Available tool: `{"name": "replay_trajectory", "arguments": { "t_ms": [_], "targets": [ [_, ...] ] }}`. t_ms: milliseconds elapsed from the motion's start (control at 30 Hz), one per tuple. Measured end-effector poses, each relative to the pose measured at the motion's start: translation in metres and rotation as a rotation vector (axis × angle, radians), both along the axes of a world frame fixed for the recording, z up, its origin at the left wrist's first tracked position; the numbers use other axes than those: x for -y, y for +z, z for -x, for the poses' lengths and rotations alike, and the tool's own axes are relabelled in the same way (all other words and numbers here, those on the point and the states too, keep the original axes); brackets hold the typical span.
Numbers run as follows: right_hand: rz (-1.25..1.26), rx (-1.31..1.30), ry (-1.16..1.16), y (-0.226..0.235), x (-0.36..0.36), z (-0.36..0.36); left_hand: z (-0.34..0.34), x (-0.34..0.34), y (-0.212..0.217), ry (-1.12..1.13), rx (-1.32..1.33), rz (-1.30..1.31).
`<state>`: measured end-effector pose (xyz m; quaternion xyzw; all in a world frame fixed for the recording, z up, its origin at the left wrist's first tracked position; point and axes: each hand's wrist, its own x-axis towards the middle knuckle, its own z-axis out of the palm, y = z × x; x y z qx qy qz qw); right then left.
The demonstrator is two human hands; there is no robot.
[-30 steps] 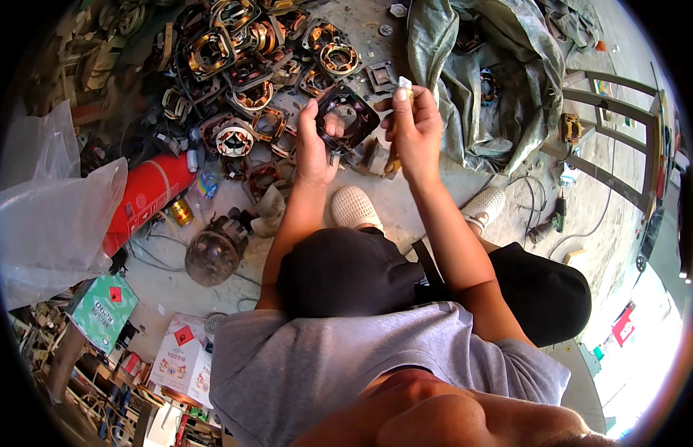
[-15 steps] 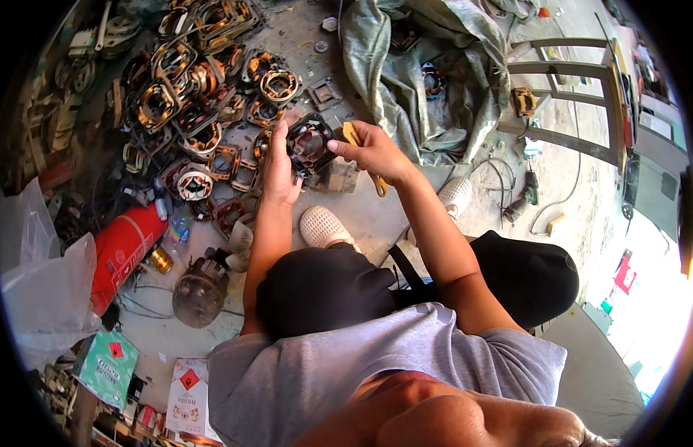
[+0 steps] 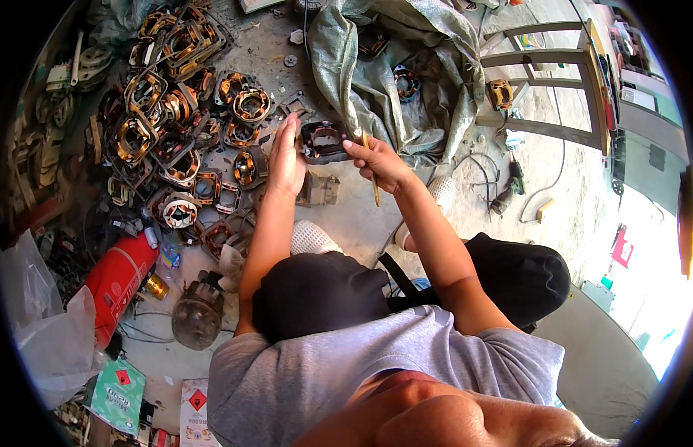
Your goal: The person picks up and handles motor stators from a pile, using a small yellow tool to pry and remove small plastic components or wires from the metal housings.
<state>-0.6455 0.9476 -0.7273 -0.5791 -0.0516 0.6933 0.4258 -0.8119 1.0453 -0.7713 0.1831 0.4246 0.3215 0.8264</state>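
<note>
Currently, the left hand [image 3: 285, 158] is raised upright with its fingers [image 3: 288, 128] extended and pressed flat against the left side of a dark, square metal motor stator frame with a round central opening [image 3: 322, 141], which is held in the air above the concrete floor [image 3: 361, 216], between both hands. The right hand [image 3: 380, 164] supports the frame from the right; its fingers are curled closed around a thin, yellowish stick-like tool [image 3: 372, 180], which points downward from the fist, while the fingertips touch the lower right edge of the frame. A flat grey metal plate [image 3: 319, 190] lies on the floor directly below the held frame. To the left of the hands, a large heap of similar stator cores with copper-coloured windings [image 3: 182, 119] covers the floor. A red cylinder [image 3: 115, 287] lies at the lower left of that heap, with a round dusty motor housing [image 3: 196, 320] near it. A crumpled grey-green tarpaulin [image 3: 391, 74] lies beyond the hands, touching a wooden frame stool [image 3: 555, 82] at its right side. A small power tool with cable [image 3: 506, 195] rests on the floor to the right of the right forearm. The person's knees, in dark trousers [image 3: 324, 294], are visible below the hands, with a white mesh shoe [image 3: 313, 238] just beside the left forearm.
</note>
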Motion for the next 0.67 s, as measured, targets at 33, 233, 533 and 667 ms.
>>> {"name": "replay_trajectory", "arguments": {
  "t_ms": [33,233,533,667],
  "targets": [
    [0.003,-0.029,-0.073,-0.004,0.003,-0.004,0.001,-0.002,0.005,-0.004,-0.042,0.010],
    [-0.078,0.161,-0.542,0.005,-0.009,-0.031,0.029,-0.002,0.006,0.041,-0.224,0.005],
    [0.012,0.215,-0.589,-0.053,-0.094,-0.157,0.051,0.023,-0.008,0.102,-0.190,0.122],
    [-0.013,0.133,-0.567,-0.063,-0.129,-0.146,0.067,0.030,-0.006,0.151,-0.235,0.152]
  ]
}}
